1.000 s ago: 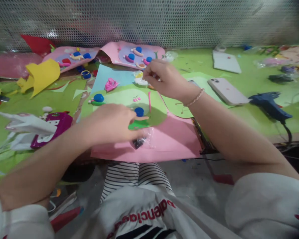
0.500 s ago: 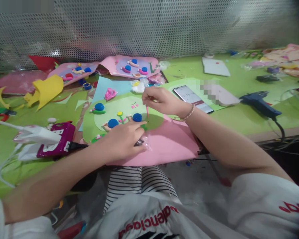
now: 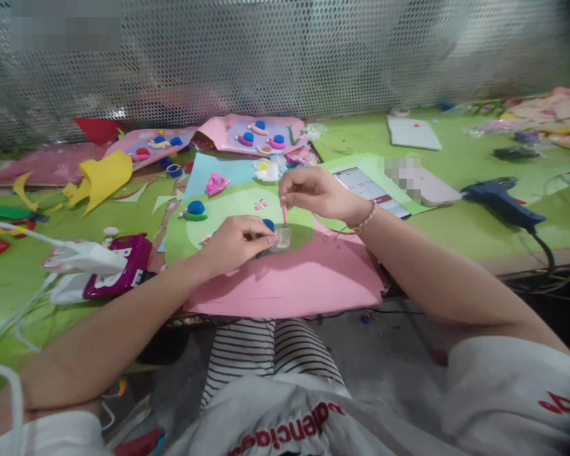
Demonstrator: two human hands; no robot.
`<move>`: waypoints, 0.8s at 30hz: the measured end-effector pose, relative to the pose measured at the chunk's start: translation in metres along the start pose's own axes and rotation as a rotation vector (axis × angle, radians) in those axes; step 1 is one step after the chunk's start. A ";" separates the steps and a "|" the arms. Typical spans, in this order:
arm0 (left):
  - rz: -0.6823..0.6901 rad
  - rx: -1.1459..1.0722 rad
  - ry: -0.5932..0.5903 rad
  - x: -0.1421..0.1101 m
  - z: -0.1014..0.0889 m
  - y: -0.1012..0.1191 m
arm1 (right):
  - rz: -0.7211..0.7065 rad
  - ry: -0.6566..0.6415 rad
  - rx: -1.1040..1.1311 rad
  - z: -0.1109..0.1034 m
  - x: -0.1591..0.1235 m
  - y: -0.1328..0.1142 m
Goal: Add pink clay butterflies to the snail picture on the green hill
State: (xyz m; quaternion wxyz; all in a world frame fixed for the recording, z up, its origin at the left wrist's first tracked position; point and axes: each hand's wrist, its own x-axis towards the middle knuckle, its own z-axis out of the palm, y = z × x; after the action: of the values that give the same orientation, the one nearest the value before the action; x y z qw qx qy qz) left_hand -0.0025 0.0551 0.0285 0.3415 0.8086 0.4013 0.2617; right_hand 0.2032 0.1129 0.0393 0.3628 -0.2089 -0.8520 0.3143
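My right hand pinches a thin pink stick that points down over the pale green oval. Beside it, my left hand has its fingers closed on a small clear plastic packet; what is inside is too blurred to tell. A blue clay ball shows just behind the left fingers, and other clay figures are covered by that hand. Further left on the picture is a snail with a blue shell and green body. Above sits a small pink butterfly. Pink sheet lies under the near side.
A phone lies to the right, with a blue glue gun beyond it. At left stands a purple power socket with white plugs and cables. Behind are clay snail pictures, yellow foam scraps and a perforated metal screen.
My left hand has drawn back from the blue ball and lifted the clear packet near the stick. My right hand still holds the pink stick. The view has shifted slightly.
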 end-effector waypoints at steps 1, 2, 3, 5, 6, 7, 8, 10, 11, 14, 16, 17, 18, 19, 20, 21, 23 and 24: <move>-0.022 -0.045 0.042 0.001 -0.001 0.000 | -0.005 0.003 0.069 0.000 -0.001 -0.002; -0.045 -0.087 0.083 0.001 -0.001 -0.001 | -0.006 0.005 0.109 0.000 -0.002 -0.003; -0.067 -0.125 0.120 0.002 -0.002 -0.001 | -0.002 0.003 0.113 0.001 -0.002 -0.005; -0.104 -0.187 0.177 0.002 -0.002 -0.003 | 0.021 -0.003 0.042 0.003 -0.003 -0.007; -0.120 -0.213 0.201 0.002 -0.002 -0.003 | 0.026 -0.007 -0.022 0.004 -0.003 -0.008; -0.133 -0.235 0.223 0.003 -0.002 -0.004 | 0.023 -0.014 -0.091 0.006 -0.002 -0.009; -0.145 -0.253 0.244 0.003 -0.002 -0.005 | 0.010 -0.020 -0.153 0.007 -0.002 -0.009; -0.168 -0.283 0.285 0.003 -0.001 -0.005 | -0.023 -0.032 -0.236 0.009 0.000 -0.008; -0.179 -0.296 0.302 0.003 -0.001 -0.005 | -0.029 -0.035 -0.255 0.009 0.001 -0.008; -0.213 -0.341 0.321 0.002 0.001 -0.004 | 0.004 -0.016 -0.232 0.012 0.002 -0.008; -0.231 -0.377 0.313 0.002 0.001 -0.005 | 0.022 -0.013 -0.208 0.016 0.002 -0.010; -0.235 -0.395 0.304 0.002 0.002 -0.006 | 0.024 -0.012 -0.206 0.019 0.002 -0.011; -0.238 -0.414 0.293 0.002 0.003 -0.007 | 0.027 -0.006 -0.217 0.022 0.002 -0.013; -0.238 -0.432 0.280 0.002 0.004 -0.009 | 0.027 0.007 -0.241 0.025 0.001 -0.014; -0.238 -0.451 0.266 0.003 0.005 -0.010 | 0.025 0.021 -0.277 0.029 0.001 -0.015; -0.237 -0.468 0.252 0.003 0.006 -0.011 | 0.023 0.034 -0.318 0.031 0.001 -0.016; -0.234 -0.494 0.219 0.004 0.009 -0.012 | 0.037 0.028 -0.376 0.035 0.000 -0.018; -0.229 -0.502 0.199 0.004 0.011 -0.012 | 0.046 0.013 -0.383 0.035 0.000 -0.020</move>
State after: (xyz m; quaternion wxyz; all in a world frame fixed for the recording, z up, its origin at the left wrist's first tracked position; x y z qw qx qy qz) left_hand 0.0014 0.0597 0.0130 0.5173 0.6186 0.4443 0.3904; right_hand 0.1742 0.0855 0.0338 0.3143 -0.2956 -0.8890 0.1532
